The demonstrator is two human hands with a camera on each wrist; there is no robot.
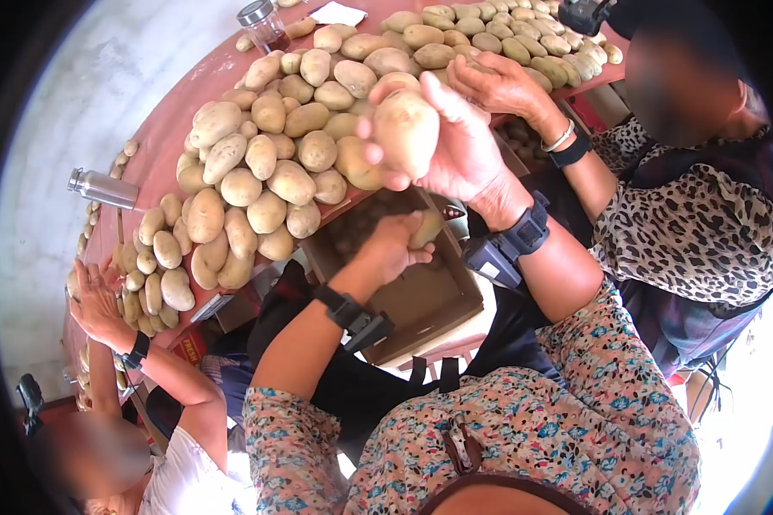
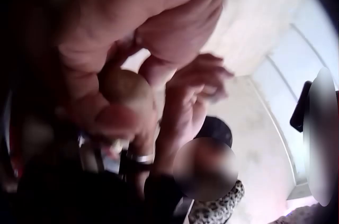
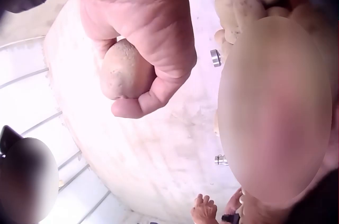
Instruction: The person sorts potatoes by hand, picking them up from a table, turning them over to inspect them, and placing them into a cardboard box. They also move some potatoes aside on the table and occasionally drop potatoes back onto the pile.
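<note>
In the head view my right hand (image 1: 457, 154) is raised above the table edge and grips a large pale potato (image 1: 406, 130), with fingers and thumb curled round it. The right wrist view shows that same potato (image 3: 124, 70) cupped in the right hand (image 3: 145, 38). Lower down, my left hand (image 1: 391, 249) holds a smaller potato (image 1: 427, 227) just over an open cardboard box (image 1: 429, 300) below the table edge. The left wrist view is blurred, but it shows a small potato (image 2: 126, 89) among the curled fingers (image 2: 114, 121).
A big heap of potatoes (image 1: 275, 163) covers the red table (image 1: 159, 129). On the table stand a glass jar (image 1: 262, 21) and a metal bottle (image 1: 103, 189). A person in leopard print reaches a hand (image 1: 498, 86) onto the potatoes at right. Another person's hand (image 1: 94, 300) works at the lower left.
</note>
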